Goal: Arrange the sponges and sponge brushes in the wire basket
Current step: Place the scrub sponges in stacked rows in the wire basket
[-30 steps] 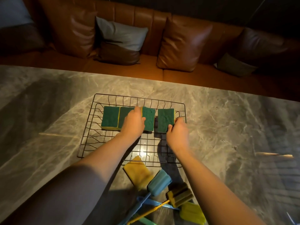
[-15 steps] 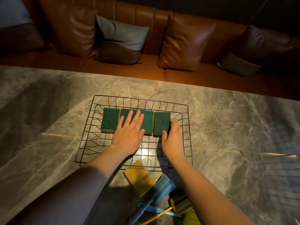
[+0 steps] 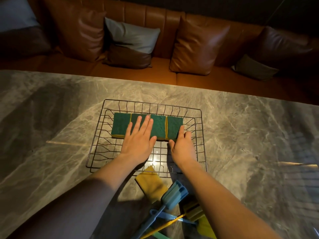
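So, four green sponges [image 3: 147, 125] lined up at the wire basket's [image 3: 201, 135] far side, left hand [image 3: 139, 141] flat and spread on them, right hand [image 3: 181, 146] pinching the end sponge [image 3: 174, 125], sponge brushes [image 3: 172, 195] loose on the marble worktop [image 3: 250, 144]

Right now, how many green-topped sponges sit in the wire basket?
4, side by side along the far wall of the wire basket: leftmost, second under left hand, third, rightmost at right hand.

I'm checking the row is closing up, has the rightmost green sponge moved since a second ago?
Yes. The rightmost green sponge has slid left along the wire basket, closing the gap; it now touches its neighbour, right hand at its edge.
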Action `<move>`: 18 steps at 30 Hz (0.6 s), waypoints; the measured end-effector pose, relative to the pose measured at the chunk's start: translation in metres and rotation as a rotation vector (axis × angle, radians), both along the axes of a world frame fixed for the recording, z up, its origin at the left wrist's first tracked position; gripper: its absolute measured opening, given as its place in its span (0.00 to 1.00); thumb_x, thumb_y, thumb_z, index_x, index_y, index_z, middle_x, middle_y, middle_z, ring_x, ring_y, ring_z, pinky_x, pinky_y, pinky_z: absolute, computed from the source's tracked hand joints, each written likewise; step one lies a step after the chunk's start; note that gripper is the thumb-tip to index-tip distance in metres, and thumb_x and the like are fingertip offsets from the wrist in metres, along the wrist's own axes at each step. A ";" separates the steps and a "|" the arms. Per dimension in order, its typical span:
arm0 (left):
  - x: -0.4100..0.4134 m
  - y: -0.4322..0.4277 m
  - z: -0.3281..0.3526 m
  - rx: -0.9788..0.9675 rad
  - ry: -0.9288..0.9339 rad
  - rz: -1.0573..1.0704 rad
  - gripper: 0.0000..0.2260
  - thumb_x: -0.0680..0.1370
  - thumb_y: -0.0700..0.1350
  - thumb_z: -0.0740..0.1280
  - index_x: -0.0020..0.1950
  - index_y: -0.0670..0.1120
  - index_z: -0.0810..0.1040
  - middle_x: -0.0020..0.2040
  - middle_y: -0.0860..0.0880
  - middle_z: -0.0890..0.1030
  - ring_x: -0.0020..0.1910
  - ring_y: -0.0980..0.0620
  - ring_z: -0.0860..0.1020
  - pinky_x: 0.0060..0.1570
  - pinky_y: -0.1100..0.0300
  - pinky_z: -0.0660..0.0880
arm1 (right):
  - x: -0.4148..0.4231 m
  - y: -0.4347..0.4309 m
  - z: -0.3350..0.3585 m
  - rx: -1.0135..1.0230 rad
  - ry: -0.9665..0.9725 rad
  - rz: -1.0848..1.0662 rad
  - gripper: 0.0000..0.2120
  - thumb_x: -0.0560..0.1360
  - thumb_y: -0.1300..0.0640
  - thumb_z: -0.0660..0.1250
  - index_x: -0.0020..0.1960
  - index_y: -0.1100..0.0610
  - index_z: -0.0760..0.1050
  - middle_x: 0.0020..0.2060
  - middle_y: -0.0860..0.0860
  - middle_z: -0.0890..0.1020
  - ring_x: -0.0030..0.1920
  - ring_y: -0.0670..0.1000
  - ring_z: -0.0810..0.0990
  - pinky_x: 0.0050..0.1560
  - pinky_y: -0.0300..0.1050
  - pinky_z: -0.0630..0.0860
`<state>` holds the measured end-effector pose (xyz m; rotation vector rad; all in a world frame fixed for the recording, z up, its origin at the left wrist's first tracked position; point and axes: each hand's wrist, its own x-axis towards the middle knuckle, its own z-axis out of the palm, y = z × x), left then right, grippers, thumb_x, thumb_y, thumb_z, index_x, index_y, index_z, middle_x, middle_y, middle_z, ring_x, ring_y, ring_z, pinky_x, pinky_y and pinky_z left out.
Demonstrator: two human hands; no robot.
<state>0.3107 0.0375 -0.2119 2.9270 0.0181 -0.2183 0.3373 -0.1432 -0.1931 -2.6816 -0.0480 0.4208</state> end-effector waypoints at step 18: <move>-0.336 0.068 0.024 -0.353 0.225 0.074 0.32 0.73 0.68 0.64 0.67 0.48 0.77 0.61 0.48 0.77 0.60 0.46 0.76 0.60 0.52 0.71 | -0.176 0.014 0.019 -0.248 -0.070 0.282 0.26 0.82 0.41 0.57 0.71 0.59 0.67 0.64 0.57 0.76 0.63 0.60 0.73 0.63 0.57 0.71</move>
